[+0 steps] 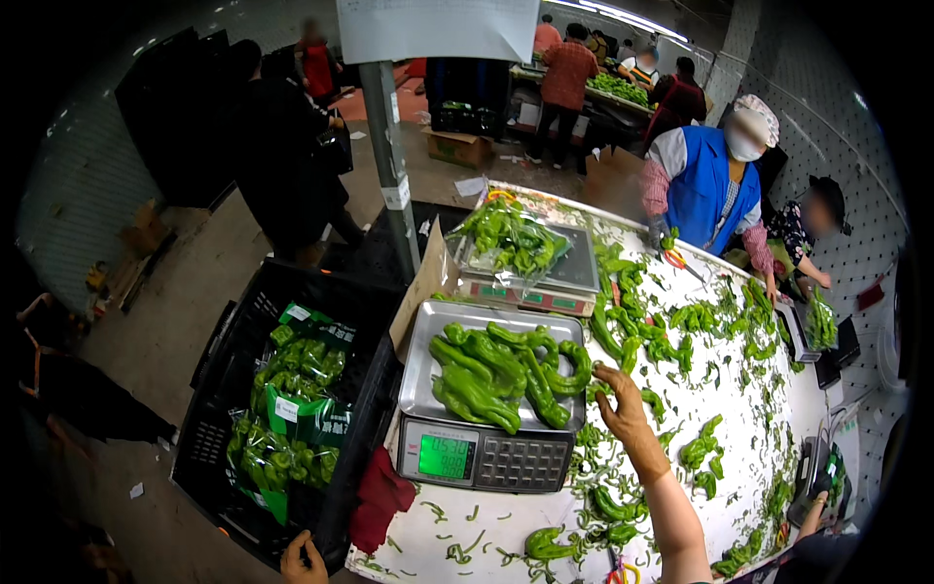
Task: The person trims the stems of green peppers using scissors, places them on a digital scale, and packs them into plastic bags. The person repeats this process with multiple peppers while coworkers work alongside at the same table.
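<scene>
My right hand (626, 409) is just right of a digital scale, fingers spread and curved, nothing held. Its fingertips are close to a curled green pepper (576, 376) at the edge of the steel scale tray (416, 372); I cannot tell whether they touch. Several long green peppers (481, 365) are heaped on that tray. Below the tray, the scale's display (444, 454) glows green beside its keypad (522, 465). My left hand (303, 561) appears at the bottom edge, partly cut off, fingers apart, by the near rim of a black plastic crate (372, 409). Bagged peppers (292, 416) lie in the crate.
A second scale (576, 255) bears a clear bag of peppers (518, 237). Loose peppers and trimmings litter the white table (467, 511), with scissors (622, 571) at its near edge. A maroon cloth (381, 500) lies by the crate. A metal post (390, 168) stands behind. A co-worker (704, 182) holds scissors across the table.
</scene>
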`<state>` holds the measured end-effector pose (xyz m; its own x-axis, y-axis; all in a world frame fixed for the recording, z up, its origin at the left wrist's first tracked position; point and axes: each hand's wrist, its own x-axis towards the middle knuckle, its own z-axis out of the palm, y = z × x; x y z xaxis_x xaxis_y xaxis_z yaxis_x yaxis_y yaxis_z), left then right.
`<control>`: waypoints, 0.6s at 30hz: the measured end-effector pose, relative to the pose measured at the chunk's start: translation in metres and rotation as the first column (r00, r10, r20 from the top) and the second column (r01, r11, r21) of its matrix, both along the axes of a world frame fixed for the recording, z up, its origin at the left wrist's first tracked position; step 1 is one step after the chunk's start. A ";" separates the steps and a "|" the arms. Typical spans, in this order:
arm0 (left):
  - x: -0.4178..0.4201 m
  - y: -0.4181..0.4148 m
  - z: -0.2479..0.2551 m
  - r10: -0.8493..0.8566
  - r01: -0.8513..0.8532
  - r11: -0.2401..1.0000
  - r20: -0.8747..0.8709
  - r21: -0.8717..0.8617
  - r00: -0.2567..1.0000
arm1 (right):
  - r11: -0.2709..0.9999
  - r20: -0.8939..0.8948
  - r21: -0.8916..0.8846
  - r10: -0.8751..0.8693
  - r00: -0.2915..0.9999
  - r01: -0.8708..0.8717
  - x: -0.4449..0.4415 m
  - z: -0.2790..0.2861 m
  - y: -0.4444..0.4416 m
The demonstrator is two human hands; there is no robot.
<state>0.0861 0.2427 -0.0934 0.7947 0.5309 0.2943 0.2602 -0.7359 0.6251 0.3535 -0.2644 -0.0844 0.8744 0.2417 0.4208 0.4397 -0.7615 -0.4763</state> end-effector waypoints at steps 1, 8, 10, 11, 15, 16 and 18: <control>0.000 0.000 0.001 0.005 -0.005 1.000 -0.010 -0.007 1.000 | 1.000 0.002 0.017 0.001 1.000 -0.001 -0.017 0.003 0.003; -0.001 0.003 -0.004 0.003 -0.003 1.000 -0.041 -0.012 0.999 | 0.999 -0.073 0.047 -0.010 0.997 0.014 -0.052 0.000 0.022; 0.001 0.000 -0.001 0.023 -0.024 1.000 -0.071 -0.010 0.997 | 0.999 -0.076 0.050 0.007 0.997 -0.003 -0.046 0.000 0.033; 0.001 0.001 0.000 0.009 -0.010 1.000 -0.074 -0.008 0.997 | 0.998 -0.080 0.058 0.010 0.997 -0.005 -0.045 -0.004 0.038; 0.013 0.001 -0.005 0.038 -0.009 0.950 0.089 -0.313 0.995 | 0.999 -0.092 -0.048 -0.016 0.996 0.012 -0.033 -0.008 0.059; 0.021 0.000 -0.004 0.084 0.001 0.889 0.164 -0.458 0.983 | 0.996 -0.143 -0.081 -0.055 0.988 0.043 -0.033 -0.006 0.065; 0.062 -0.016 0.017 0.002 0.110 0.868 0.225 -0.485 0.974 | 0.992 -0.216 -0.091 -0.102 0.971 0.084 -0.030 -0.008 0.073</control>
<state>0.1477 0.2262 -0.0769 0.7749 0.6089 0.1699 0.0504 -0.3274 0.9435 0.3234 -0.1914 -0.0921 0.9635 0.1801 0.1980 0.2563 -0.8339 -0.4887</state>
